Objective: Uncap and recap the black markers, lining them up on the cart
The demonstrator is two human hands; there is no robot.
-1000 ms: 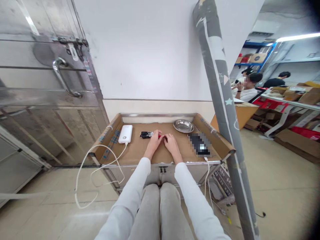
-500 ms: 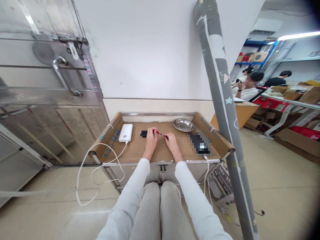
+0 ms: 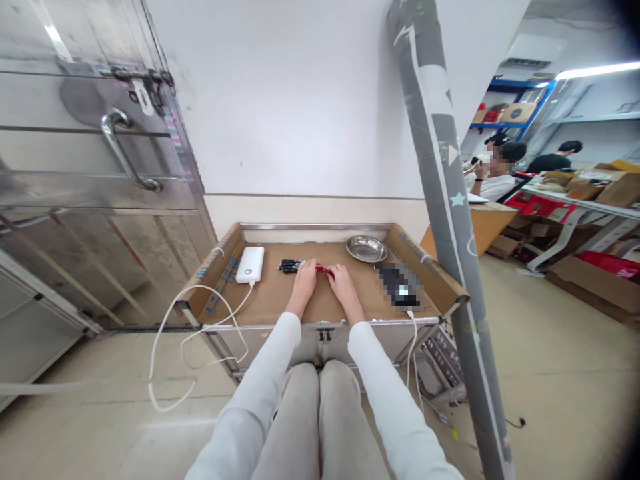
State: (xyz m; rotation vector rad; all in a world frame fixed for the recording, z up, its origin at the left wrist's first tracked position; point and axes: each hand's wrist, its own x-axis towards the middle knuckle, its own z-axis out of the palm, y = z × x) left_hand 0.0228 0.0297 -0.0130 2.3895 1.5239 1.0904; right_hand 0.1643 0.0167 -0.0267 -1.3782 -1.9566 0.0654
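Note:
A red pen (image 3: pixel 321 268) lies crosswise between my two hands, low over the brown-covered tabletop (image 3: pixel 280 303). My left hand (image 3: pixel 305 283) closes its fingers on the pen's left part, and my right hand (image 3: pixel 341 282) pinches the right end. Both hands hide much of the pen. Just left of my left hand lies a bunch of several black pens (image 3: pixel 290 266), partly covered by that hand.
A white power bank (image 3: pixel 251 265) with a white cable (image 3: pixel 165 333) is at the left. A round metal dish (image 3: pixel 367 249) stands at the back right, near a dark, blurred-out device (image 3: pixel 400 287). A grey wrapped roll (image 3: pixel 450 173) leans at the right. Other people (image 3: pixel 495 173) sit beyond it.
My hands have come closer together along the red pen, and less of it shows between them. More of the black pens is visible beside my left hand.

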